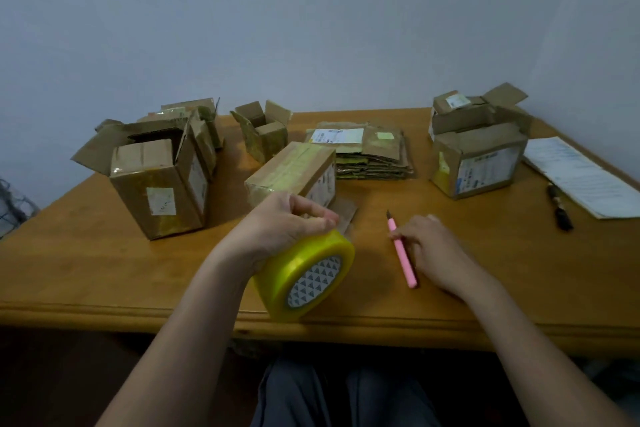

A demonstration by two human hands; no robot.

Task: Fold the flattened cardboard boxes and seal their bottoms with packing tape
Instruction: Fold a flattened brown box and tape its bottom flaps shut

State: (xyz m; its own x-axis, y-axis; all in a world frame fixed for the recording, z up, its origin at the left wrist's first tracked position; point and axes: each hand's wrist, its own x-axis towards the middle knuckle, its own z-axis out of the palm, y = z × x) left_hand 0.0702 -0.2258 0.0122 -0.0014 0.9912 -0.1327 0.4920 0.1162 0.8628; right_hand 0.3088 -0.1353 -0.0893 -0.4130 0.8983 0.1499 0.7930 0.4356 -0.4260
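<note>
Head view, wooden surface (104,263). Open box (159,180) far left, flaps up, smaller box inside. Open box (479,158) at right, small labelled carton on top. Taped box (294,172) centre, lying closed, yellowish tape along top. Flattened boxes (370,152) stacked just behind. Left hand (287,225) curled over yellow tape roll (308,274) near front edge. Right hand (429,250) pinching pink cutter (401,253), blade out, flat on surface.

Paper sheet (585,177) beside dark pen (559,206) (table's right)
</note>
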